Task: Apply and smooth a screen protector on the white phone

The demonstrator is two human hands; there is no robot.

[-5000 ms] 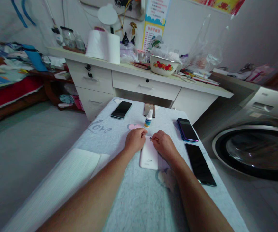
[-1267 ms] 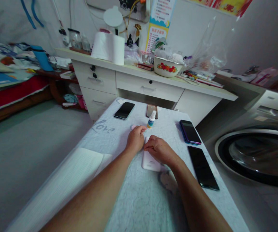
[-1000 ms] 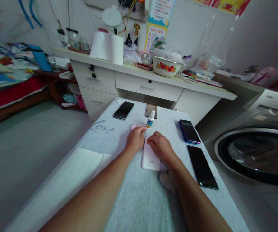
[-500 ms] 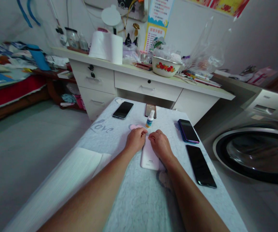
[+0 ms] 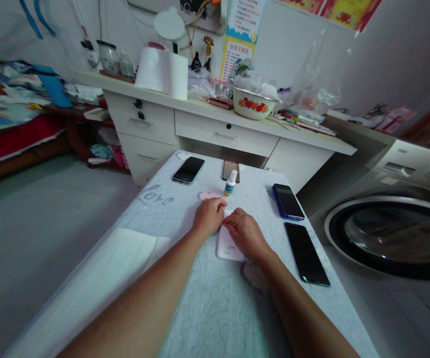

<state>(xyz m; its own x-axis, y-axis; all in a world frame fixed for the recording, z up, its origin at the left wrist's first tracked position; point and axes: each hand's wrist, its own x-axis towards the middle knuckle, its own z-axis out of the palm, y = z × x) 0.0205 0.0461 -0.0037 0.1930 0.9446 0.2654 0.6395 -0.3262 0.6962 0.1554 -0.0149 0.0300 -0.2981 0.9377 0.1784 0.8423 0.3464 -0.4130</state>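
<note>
A white phone (image 5: 230,248) lies back side up on the cloth-covered table (image 5: 215,308), its lower end towards me. My left hand (image 5: 209,217) is closed at the phone's upper left edge, fingers curled against it. Across the phone's upper back, my right hand (image 5: 247,232) has its fingertips pressed together; whatever is between them is too small to make out. Part of the phone is hidden under that hand. Just beyond my hands stands a small white spray bottle (image 5: 230,185) with a blue and yellow label.
Dark phones lie at the far left (image 5: 188,170), behind the bottle (image 5: 226,169), and on the right, one upper (image 5: 288,202) and one lower (image 5: 307,253). A folded white sheet (image 5: 125,253) covers the left edge. A desk (image 5: 222,135) stands beyond, a washing machine (image 5: 390,199) right.
My right hand has slid from the phone's top end down its back towards me. My left hand stays at the upper edge. The whole view has shifted slightly.
</note>
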